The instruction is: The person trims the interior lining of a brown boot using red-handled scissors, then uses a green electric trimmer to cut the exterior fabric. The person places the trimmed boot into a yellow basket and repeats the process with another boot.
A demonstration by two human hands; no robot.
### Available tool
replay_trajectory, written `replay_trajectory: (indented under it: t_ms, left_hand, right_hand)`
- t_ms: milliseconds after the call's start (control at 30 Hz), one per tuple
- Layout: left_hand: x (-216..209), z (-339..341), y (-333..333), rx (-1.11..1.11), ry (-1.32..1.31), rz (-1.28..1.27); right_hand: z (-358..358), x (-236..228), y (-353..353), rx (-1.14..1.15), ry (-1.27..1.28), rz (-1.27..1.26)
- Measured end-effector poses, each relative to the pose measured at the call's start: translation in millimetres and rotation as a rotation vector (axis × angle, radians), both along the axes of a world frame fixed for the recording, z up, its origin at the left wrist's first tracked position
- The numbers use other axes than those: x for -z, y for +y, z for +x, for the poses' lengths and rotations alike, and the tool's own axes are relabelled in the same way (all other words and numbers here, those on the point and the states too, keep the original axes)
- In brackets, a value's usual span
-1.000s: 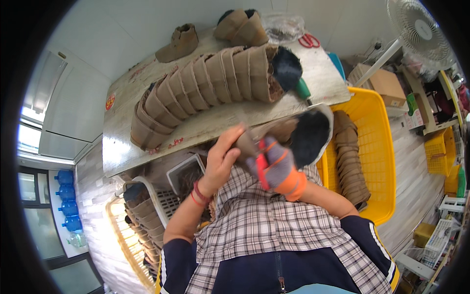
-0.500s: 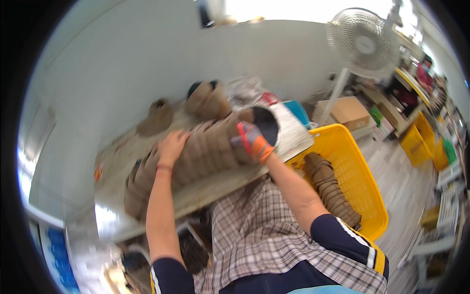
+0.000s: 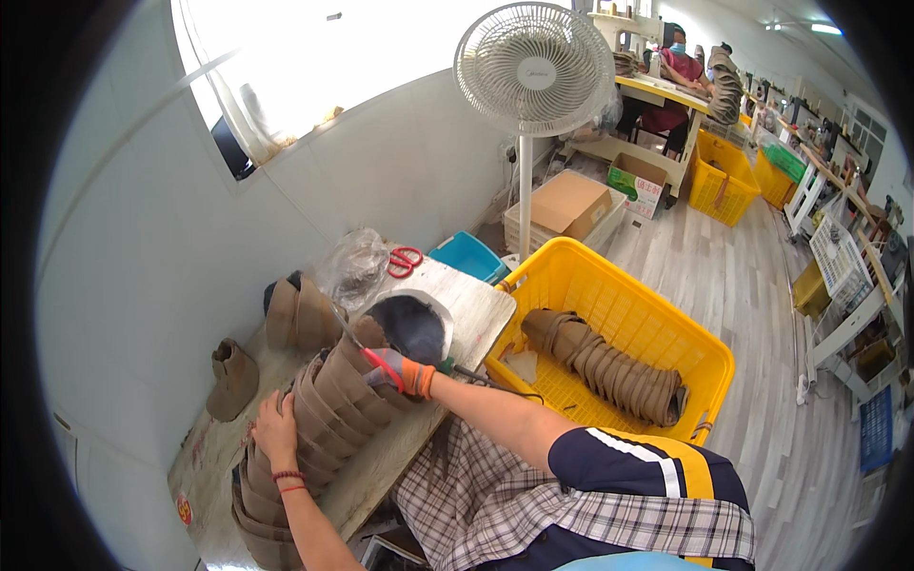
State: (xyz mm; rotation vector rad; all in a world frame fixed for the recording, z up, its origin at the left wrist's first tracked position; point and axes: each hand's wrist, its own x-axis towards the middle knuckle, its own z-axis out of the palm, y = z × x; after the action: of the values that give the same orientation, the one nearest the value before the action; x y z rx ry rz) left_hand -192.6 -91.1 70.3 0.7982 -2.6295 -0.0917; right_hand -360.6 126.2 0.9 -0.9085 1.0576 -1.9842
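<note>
Now, moved onto the boot uppers (image 3: 324, 411) stacked along the front edge of the bench (image 3: 481, 305), the left hand (image 3: 276, 433) lies spread while the right hand (image 3: 402, 374) grips red-handled scissors (image 3: 385, 367), so cutting seems paused.

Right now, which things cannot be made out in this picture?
All in the head view:
Left hand: its back hides the palm on the stack.
Green handle: partly covered by the right hand.
Left forearm: cut by the lower edge.
Bag: crumpled plastic obscures its contents.
Beyond the window: lost in glare.
Hands of the co-worker: too small.
</note>
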Motion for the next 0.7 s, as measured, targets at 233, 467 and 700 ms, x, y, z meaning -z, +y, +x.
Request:
replay_trajectory:
  t_ms: [233, 467, 700]
  left_hand:
    - [5.3, 4.3, -6.6, -0.015, -0.003, -0.057]
    - [-0.2, 3.9, -0.6, 0.001, 0.010, -0.016]
    - [-0.3, 5.5, -2.0, -0.006, -0.007, -0.021]
  right_hand:
    - [9.6, 10.6, -7.2, -0.083, -0.174, -0.084]
    - [5.3, 16.7, -8.6, -0.096, -0.279, -0.066]
    - [6.5, 22.3, -13.9, -0.107, -0.403, -0.075]
